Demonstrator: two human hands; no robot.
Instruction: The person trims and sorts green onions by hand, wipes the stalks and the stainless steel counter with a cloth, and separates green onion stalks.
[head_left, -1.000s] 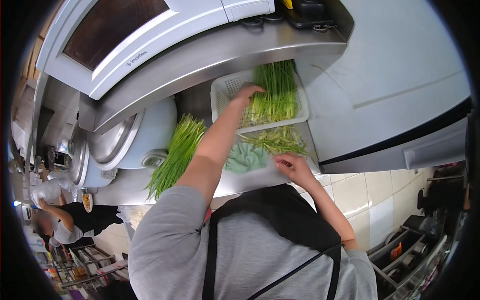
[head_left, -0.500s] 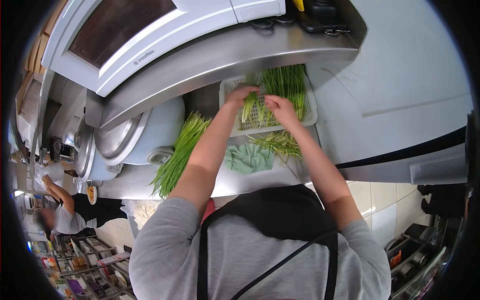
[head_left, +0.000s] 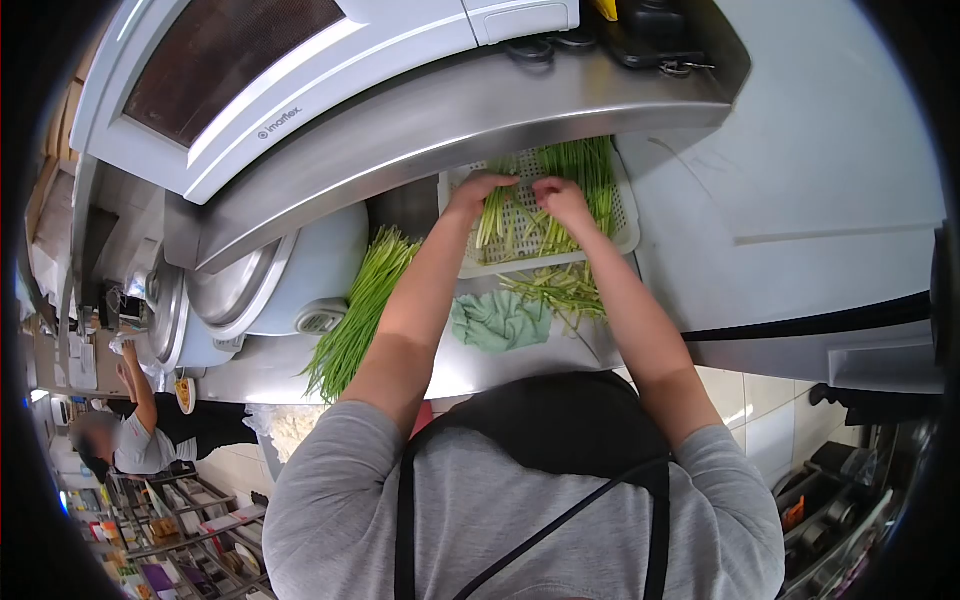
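Note:
A white perforated basket holds long green stalks, mostly along its right side. Over its left part, my left hand is closed round a small bunch of stalks with pale lower ends. Close by on the right, my right hand has its fingers drawn together at the stalks; what is between them is too small to make out. Trimmed stalk pieces lie on the metal counter in front of the basket, beside a crumpled green cloth. A larger heap of green stalks rests to the left.
A metal shelf with a white appliance overhangs the basket's back. Large rice cookers stand left. A white panel borders the right side. At far left, another person stands with raised hands.
My right hand has moved from the counter up into the basket beside my left hand. My left hand has taken hold of some stalks, separated leftward from the rest.

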